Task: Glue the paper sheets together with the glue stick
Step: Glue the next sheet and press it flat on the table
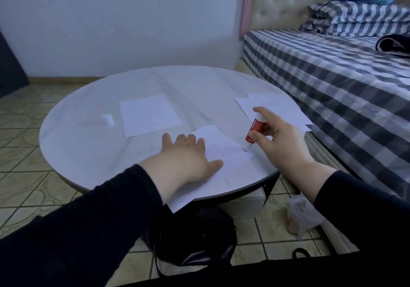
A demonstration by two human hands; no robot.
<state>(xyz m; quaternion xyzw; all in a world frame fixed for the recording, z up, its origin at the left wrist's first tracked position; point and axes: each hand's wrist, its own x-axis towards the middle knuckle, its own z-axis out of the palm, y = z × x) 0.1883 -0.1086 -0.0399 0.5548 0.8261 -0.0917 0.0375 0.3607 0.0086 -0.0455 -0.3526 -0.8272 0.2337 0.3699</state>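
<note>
A glue stick point(254, 131), pinched in the right hand point(284, 144), presses its tip onto a lined sheet point(226, 153) at centre frame; the left hand point(188, 160), spread flat, evidently steadies it. Its cap point(108, 119) and spare sheets point(149, 114) wait on the table point(88, 149).

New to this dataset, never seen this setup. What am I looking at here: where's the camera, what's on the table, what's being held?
There is no robot: one wide-angle camera sits on a person's head, looking forward and down at their two bare hands.

The left hand lies flat on a lined paper sheet at the near edge of the round table, pinning it. The right hand has its grip on a red glue stick, tip down on that sheet's right edge.

Also on the table: the white cap at the left, a blank sheet in the middle, and more paper overlapped at the right. A bed stands behind.
</note>
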